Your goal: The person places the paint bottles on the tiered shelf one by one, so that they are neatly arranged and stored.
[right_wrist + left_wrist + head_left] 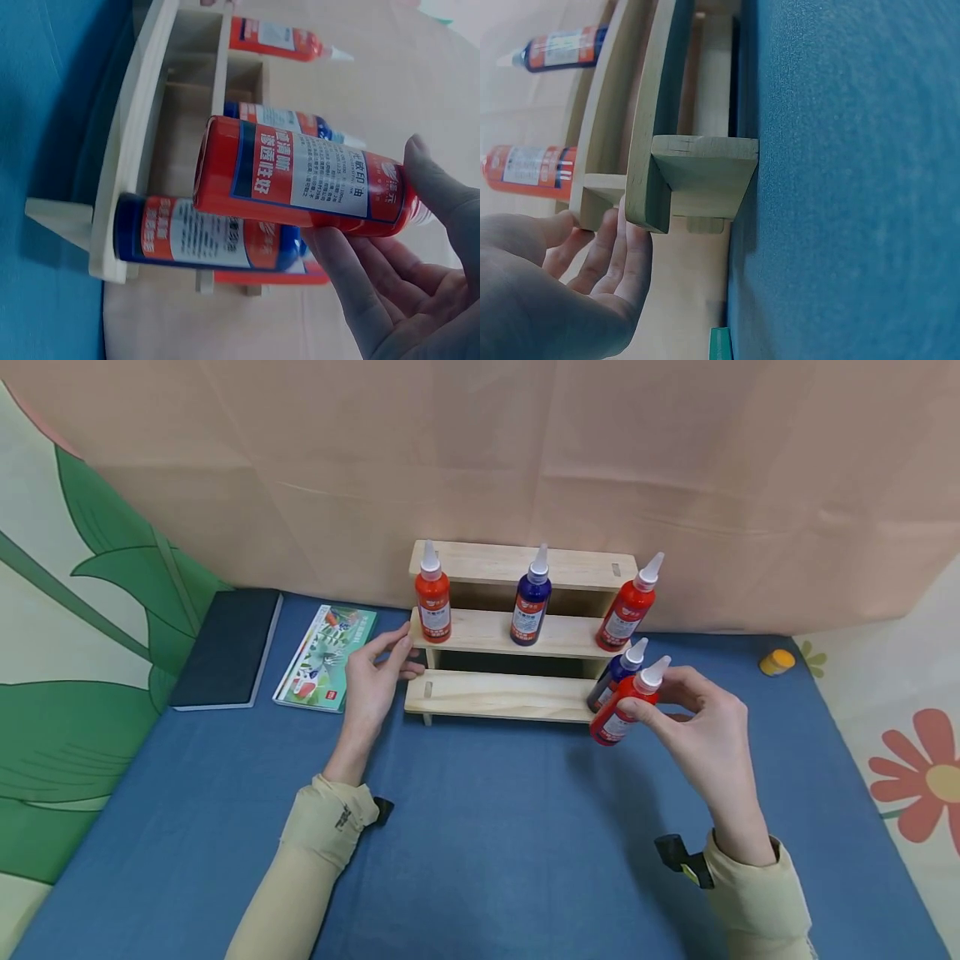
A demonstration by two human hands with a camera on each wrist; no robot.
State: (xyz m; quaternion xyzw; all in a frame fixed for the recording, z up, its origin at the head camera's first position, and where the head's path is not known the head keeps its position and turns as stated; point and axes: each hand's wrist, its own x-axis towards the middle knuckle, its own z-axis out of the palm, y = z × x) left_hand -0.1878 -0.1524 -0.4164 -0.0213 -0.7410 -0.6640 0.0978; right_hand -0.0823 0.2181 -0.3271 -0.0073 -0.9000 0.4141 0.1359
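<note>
My right hand pinches a red ink bottle near its neck, between thumb and fingers. It is tilted, its base close to the right end of the wooden three-step rack. Behind it, a blue ink bottle stands on the lowest step, partly covered in the head view. On the middle step are a red bottle at left, a blue bottle at centre and another red bottle at right. My left hand touches the rack's left end with nearly straight fingers.
Left of the rack lie a colourful booklet and a dark notebook on the blue cloth. A small yellow cap-like object sits near the right edge. Behind the rack hangs a beige curtain.
</note>
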